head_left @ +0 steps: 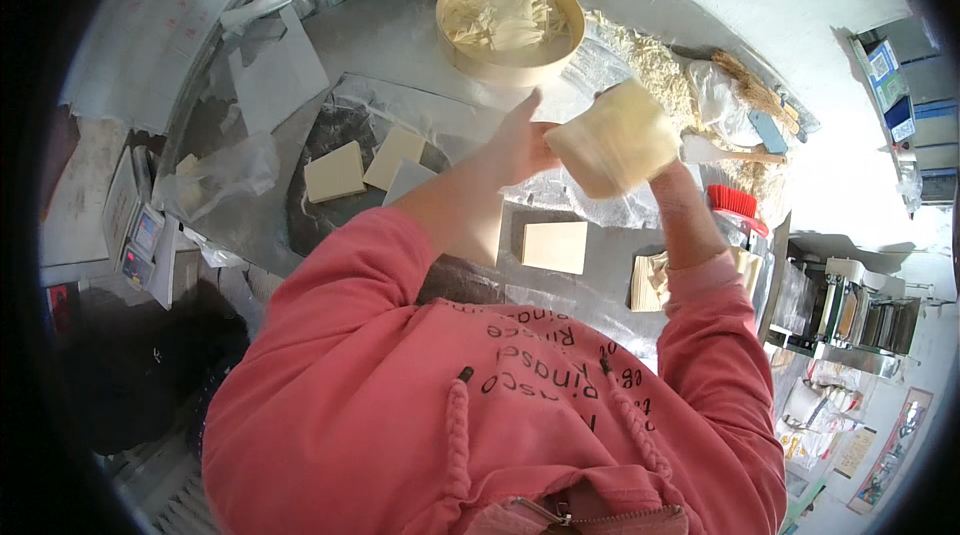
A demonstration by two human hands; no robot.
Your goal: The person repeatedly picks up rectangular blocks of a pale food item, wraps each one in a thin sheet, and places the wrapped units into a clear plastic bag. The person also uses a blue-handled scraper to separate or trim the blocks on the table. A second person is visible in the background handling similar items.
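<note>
A thick stack of pale yellow dough sheets (615,140), slightly blurred, is held up tilted above the work table. My right hand (668,175) grips it from the right and underneath, its fingers mostly hidden behind the dough. At the left edge, my left hand (525,147) has its fingers curled against the stack while the thumb points up and away. Below, a squared stack of dough sheets (555,247) lies on the table. Two more stacks, one at the left (335,173) and another beside it (394,158), rest on a dark floury patch.
A round wooden-rimmed sieve (448,40) with dough strips stands at the back. Loose dough scraps (640,60) line the right side, near a red brush (735,203). Folded dough sheets (648,283) lie by my right forearm. A plastic bag (235,175) sits at the left.
</note>
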